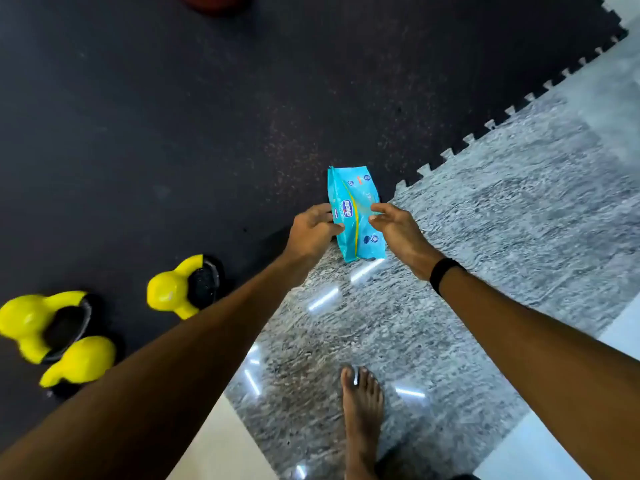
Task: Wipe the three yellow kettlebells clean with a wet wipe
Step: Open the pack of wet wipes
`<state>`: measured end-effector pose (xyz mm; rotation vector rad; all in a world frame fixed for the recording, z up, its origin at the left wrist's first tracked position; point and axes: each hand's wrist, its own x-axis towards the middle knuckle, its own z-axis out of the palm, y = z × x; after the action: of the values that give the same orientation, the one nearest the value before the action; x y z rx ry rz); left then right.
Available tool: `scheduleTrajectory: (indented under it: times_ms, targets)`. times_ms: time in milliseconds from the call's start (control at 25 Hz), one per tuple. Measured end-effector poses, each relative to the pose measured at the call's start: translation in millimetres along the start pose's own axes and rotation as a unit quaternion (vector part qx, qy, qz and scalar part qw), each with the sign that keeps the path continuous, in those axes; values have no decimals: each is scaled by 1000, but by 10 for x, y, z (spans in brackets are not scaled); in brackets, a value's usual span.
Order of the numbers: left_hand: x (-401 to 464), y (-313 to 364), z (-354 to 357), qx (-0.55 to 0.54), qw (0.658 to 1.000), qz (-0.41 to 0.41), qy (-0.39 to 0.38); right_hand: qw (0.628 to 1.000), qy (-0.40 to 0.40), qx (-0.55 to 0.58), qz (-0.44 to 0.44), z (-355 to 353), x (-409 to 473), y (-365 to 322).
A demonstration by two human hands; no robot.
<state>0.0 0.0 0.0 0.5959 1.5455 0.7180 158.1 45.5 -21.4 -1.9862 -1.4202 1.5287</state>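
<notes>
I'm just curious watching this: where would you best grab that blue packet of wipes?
By its long side edges, one hand from each side. The wipes packet is flat, soft and long, and the left hand grips its left edge while the right hand nears the right edge.

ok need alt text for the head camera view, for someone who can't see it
Seen from above, a left hand grips a blue wet-wipe pack while the open right hand reaches for it. Three yellow kettlebells sit on the dark mat at lower left, untouched.
</notes>
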Motion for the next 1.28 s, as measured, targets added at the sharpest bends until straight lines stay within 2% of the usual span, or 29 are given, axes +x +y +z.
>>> scheduleTrajectory:
  times_ms: [200,360,440,600,760,920,1120,1240,1280]
  targets:
    - [728,-466,184,66,995,73,-26,993,33,-110,-29,164,559,362]
    - [1100,-704,353,85,991,100,9,976,141,-147,-82,315,816,539]
    - [1217,-807,405,107,988,109,1,960,157,-192,-132,344,904,604]
    - [1274,-929,455,128,989,75,-17,919,107,-343,-163,455,978,633]
    - [1177,-1088,411,167,982,79,46,921,81,-332,-187,568,969,731]
    - [958,-1239,220,178,974,86,108,901,26,-366,-232,655,817,867]
    - [645,-1394,201,185,970,104,121,883,45,-418,-206,760,510,1033]
    - [533,-1551,211,195,969,108,107,909,74,-382,-146,862,353,1172]
    - [518,-1576,199,199,968,107,107,910,81,-377,-152,888,331,1181]
